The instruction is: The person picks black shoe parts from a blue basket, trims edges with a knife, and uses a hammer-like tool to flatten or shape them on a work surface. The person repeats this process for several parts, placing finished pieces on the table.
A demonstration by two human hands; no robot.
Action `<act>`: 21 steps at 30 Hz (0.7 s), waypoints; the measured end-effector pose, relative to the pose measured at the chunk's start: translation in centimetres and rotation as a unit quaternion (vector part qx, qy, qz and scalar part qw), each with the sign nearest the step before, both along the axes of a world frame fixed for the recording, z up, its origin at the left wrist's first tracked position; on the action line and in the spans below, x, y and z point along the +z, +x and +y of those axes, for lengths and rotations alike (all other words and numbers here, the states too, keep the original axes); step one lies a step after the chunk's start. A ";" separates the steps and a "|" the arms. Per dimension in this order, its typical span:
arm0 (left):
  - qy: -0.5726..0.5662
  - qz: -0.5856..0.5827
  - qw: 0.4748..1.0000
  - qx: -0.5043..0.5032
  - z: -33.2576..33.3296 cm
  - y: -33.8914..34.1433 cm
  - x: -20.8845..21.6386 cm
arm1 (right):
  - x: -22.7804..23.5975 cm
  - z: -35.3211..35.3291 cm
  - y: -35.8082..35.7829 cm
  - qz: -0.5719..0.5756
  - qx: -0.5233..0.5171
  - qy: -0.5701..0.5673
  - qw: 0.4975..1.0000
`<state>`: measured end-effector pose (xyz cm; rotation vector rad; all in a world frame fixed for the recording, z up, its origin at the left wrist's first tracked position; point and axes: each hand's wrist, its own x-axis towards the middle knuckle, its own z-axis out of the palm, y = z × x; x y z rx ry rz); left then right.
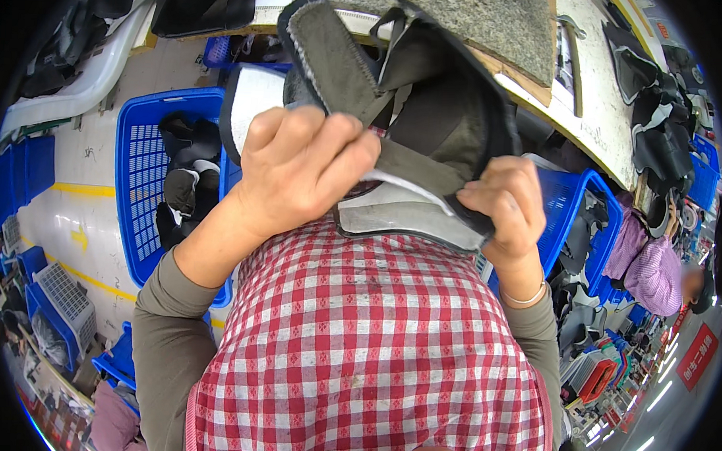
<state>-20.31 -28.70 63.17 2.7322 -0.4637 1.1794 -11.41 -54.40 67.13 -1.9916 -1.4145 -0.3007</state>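
Both hands hold a grey and black shoe upper [444, 121] in front of my chest, its inner lining turned toward me. My left hand [299, 172] is closed on the upper's left side, fingers curled over its edge. At the right edge my right hand [506, 207] pinches the dark rim between thumb and fingers. A long grey flap [333, 53] with a dark border stands up above my left hand. White and light grey pieces [401, 215] hang at the bottom, against my red checked apron [365, 329]. My fingers hide parts of the upper.
A stone slab [503, 28] lies on the white workbench [603, 130] ahead, near a hammer [573, 26]. Blue baskets of dark shoe parts stand at left [143, 194] and right [557, 196]. A person in purple [654, 271] sits at far right.
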 end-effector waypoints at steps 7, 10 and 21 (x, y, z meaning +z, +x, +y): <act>-0.033 -0.010 0.991 -0.132 0.7 -0.6 0.8 | -0.9 -0.2 -1.0 -0.032 -0.082 0.041 0.995; -0.083 0.037 0.981 -0.172 0.7 -0.4 1.2 | -1.5 -0.4 -1.1 -0.014 -0.096 0.047 0.994; -0.137 0.374 0.871 -0.287 -0.4 1.7 3.0 | -3.2 -2.4 -2.7 0.063 -0.213 0.029 0.975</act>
